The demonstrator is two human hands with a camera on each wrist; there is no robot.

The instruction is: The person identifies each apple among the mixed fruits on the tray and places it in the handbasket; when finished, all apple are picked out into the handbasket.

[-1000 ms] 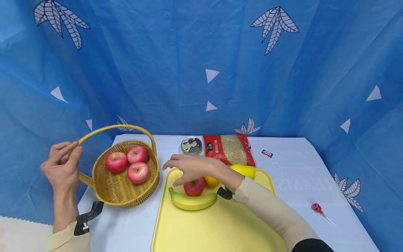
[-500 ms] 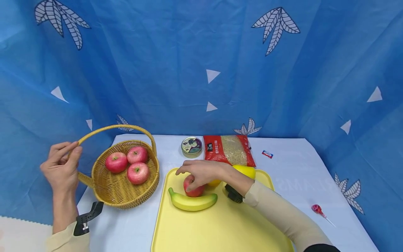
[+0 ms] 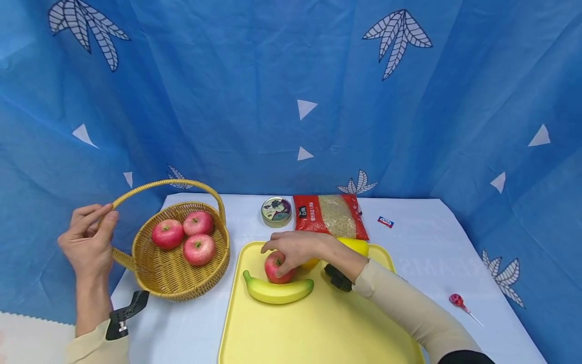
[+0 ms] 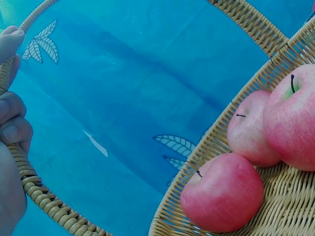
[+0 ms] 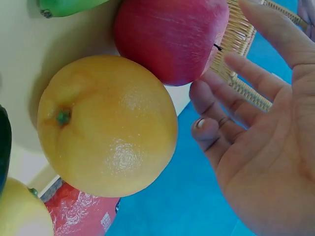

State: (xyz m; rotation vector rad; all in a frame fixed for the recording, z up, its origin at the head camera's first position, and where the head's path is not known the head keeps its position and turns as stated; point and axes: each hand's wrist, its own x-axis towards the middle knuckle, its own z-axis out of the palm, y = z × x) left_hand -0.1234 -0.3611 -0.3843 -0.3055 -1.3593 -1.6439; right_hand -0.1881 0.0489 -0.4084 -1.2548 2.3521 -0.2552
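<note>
My left hand grips the arched handle of a wicker basket, with fingers and thumb curled round it, as the left wrist view also shows. Three red apples lie inside. My right hand is spread over another red apple on the yellow tray. Its thumb overlaps the near side, while the other fingers reach along the far side. In the right wrist view the fingertips are right at the apple's stem end, with the palm standing off it.
A banana lies just in front of the tray's apple. An orange and a yellow fruit sit beside it. Behind are a round tin and a red grain bag. A lollipop and a small wrapper lie right.
My right hand has moved right and down from beyond the tray's apple to over it, shifting only slightly in the last half second. The left hand and basket stay put.
</note>
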